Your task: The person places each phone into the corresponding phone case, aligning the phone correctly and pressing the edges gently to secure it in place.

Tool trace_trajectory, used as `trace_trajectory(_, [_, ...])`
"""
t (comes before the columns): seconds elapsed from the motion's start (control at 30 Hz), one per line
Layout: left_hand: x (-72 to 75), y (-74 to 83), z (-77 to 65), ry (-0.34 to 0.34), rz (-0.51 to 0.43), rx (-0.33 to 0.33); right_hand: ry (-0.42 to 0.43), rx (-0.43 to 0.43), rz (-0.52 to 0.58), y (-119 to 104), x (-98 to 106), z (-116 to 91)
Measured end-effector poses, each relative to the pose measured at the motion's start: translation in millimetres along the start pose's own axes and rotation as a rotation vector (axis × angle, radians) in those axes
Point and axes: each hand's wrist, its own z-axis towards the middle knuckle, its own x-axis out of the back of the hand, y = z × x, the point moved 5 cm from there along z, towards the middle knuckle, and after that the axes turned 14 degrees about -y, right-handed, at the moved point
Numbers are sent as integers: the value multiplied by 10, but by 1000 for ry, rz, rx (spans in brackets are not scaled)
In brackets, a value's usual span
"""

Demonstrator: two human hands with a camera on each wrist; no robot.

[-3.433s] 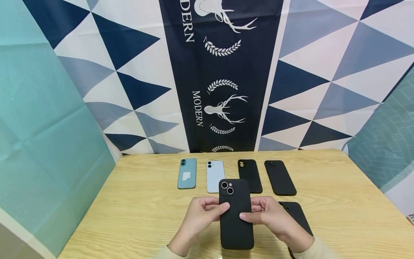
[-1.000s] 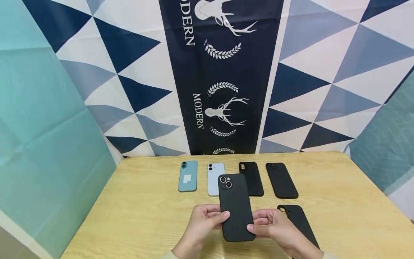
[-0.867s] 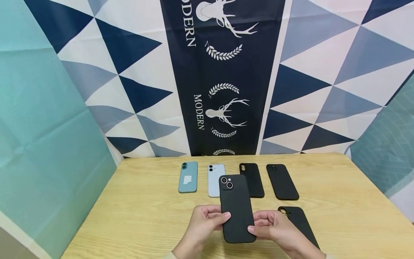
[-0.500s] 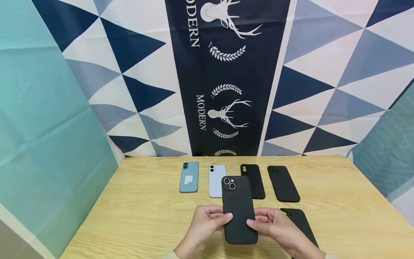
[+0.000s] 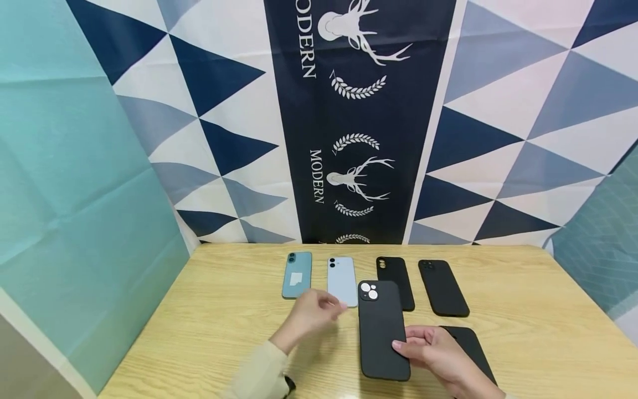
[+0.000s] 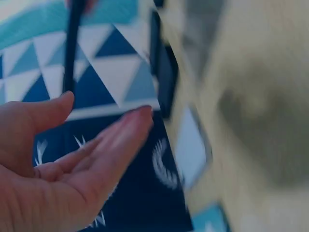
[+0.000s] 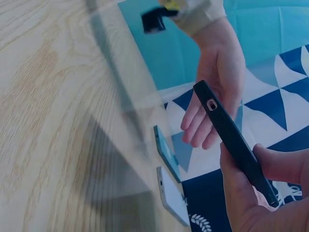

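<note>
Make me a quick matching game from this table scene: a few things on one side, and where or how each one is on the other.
Things:
1. left hand
2. right hand
3. teal phone
4. pale blue phone

States:
A. lies at the left end of the row
B. grips the black cased phone
C. holds nothing, fingers relaxed
D. lies between the teal phone and a black case

Pairs: 1-C, 2-B, 3-A, 4-D

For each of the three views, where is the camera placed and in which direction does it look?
Head: above, facing the table and backdrop; both hands show.
Left wrist: behind the open left hand, facing the backdrop; blurred.
Right wrist: beside the right hand, which grips the black cased phone; looks across the table.
Shared: head and right wrist views both show the cased phone and the left hand.
</note>
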Motion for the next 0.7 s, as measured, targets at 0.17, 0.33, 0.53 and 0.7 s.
trace_trajectory(0.17, [358, -108, 216, 118, 235, 70, 1, 6, -22, 48, 66, -9])
trace_trajectory(0.33, [482, -204, 334, 144, 251, 120, 31, -5, -70, 100, 100, -14])
trace_trajectory(0.53, [410, -214, 561, 143, 337, 137, -26, -16, -42, 222, 167, 31])
trace_trajectory(0.7, [287, -168, 783, 111, 415, 150, -12, -66, -69, 312, 216, 57])
